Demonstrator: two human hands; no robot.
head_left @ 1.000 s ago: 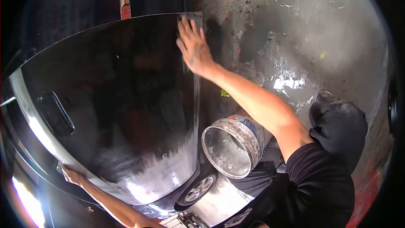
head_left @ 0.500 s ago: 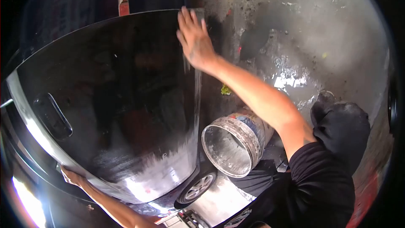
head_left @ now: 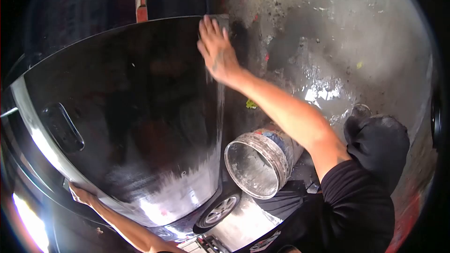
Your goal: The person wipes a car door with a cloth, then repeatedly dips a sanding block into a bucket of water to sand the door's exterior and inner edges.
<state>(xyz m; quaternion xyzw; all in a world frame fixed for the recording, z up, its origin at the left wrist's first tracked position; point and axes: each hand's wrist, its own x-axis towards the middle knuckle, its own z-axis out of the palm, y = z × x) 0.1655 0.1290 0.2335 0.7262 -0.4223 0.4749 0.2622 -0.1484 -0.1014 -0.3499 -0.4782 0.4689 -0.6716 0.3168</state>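
A black car door [head_left: 140, 75] fills the left half of the view, with a recessed handle [head_left: 64, 126] and a dull, scuffed grey-white patch at its lower part in the picture. My right hand [head_left: 217, 51] lies flat near the door's far right corner, fingers stretched out and holding nothing. At the lower left, my left hand [head_left: 81, 195] is closed around the door's pale edge; its fingertips are partly hidden behind that edge.
An open, paint-stained bucket [head_left: 253, 166] lies tilted beside the door, close to my right arm. Beyond the door's lower end is a wheel [head_left: 218, 213]. A yellow-green scrap [head_left: 251, 104] lies on the wet, stained concrete floor [head_left: 356, 51].
The whole view has shifted slightly, so the door appears a little lower and to the right. Both hands remain at nearly the same spots on the door.
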